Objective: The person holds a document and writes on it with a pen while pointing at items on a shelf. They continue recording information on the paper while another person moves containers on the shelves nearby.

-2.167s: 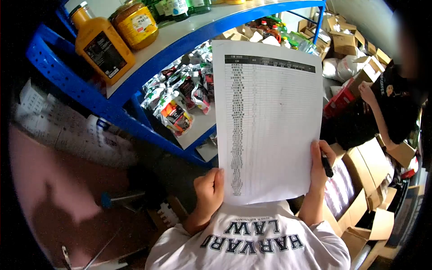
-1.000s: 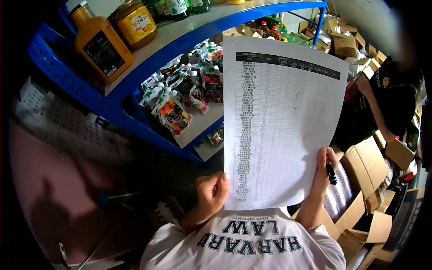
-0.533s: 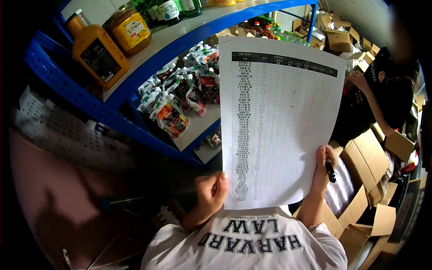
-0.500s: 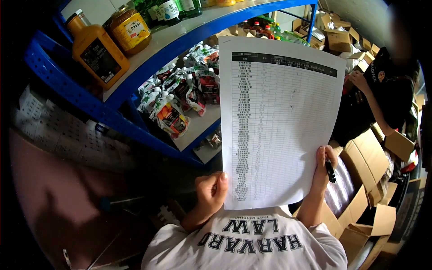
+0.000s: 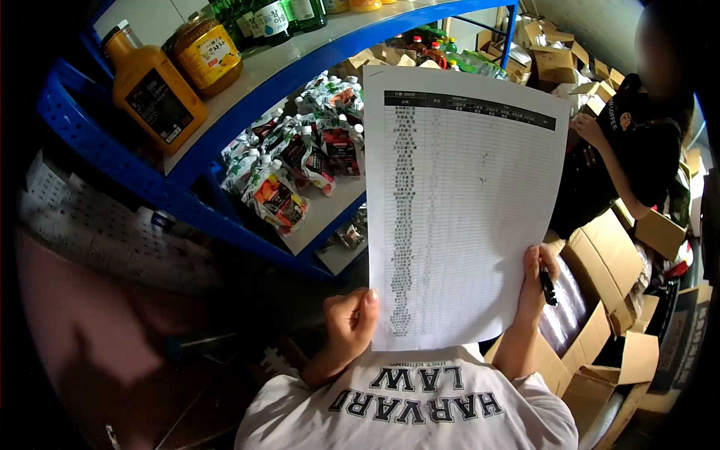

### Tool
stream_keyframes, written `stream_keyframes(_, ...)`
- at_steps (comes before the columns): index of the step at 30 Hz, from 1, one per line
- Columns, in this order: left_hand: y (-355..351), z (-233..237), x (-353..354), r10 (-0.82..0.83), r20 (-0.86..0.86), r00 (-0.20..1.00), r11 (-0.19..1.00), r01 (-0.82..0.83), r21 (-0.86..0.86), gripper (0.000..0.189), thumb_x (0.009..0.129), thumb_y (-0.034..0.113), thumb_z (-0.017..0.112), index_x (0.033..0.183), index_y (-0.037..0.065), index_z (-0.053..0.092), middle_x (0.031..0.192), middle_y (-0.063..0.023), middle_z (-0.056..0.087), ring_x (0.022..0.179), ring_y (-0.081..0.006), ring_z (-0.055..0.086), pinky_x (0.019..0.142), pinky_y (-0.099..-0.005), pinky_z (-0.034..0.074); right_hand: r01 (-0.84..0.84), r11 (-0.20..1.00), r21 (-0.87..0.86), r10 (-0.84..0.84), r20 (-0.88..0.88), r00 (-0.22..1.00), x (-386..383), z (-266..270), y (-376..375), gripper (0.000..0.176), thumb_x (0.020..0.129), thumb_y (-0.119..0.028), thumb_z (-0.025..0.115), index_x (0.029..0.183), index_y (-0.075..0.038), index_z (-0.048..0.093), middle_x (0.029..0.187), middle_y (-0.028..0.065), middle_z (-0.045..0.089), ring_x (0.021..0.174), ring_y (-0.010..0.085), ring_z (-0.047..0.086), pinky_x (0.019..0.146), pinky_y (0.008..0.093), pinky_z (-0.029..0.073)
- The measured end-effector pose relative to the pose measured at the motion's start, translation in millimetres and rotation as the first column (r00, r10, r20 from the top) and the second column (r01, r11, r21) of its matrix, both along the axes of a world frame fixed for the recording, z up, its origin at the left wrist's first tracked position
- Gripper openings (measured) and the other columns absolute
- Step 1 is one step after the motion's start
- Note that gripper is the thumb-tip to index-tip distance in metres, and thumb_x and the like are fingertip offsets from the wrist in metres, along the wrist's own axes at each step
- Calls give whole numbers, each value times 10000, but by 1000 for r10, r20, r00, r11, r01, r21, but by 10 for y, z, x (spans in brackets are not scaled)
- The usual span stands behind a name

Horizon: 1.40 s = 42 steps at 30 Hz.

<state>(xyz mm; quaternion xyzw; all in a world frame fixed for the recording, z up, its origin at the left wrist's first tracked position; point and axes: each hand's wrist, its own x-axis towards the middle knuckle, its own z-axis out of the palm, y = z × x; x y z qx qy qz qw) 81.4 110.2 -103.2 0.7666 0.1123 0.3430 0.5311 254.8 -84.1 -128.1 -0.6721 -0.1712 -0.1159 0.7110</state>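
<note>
one sheet [image 5: 465, 210] between both grips [image 5: 349, 322] [image 5: 534, 283]

**One head-worn wide-angle view, tilted down and forward**

The single camera sits on the person's head and looks down past a white T-shirt [image 5: 409, 405] at lower centre. A printed sheet [image 5: 457, 202] fills mid-frame, very near. Blue shelving [image 5: 112, 154] bends across the upper left, and cartons [image 5: 607, 262] lie at right.

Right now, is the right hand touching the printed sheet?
Touching. The head view shows the right hand gripping the printed sheet at its lower right edge, a finger lying over the paper, with a black pen in the same hand.
</note>
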Motion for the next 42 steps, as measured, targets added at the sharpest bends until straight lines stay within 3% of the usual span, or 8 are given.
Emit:
stream_keyframes(20,-27,-17,-24,4,-9,1000,1000,-4,10,285,822,117,453,578,-30,447,426,-46,357,356,-72,316,361,-230,228,-19,999,-34,20,21,1000,-8,51,3,269,801,-234,552,637,-31,488,555,-73,346,511,20,271,465,184,182)
stream_keyframes(42,-1,-31,-17,34,-6,999,999,-34,29,287,812,97,458,555,-21,415,417,-43,316,357,-69,283,357,-239,215,-16,998,-60,13,-46,999,28,3,-3,223,802,-200,539,643,-45,512,558,-62,411,522,29,329,483,180,237)
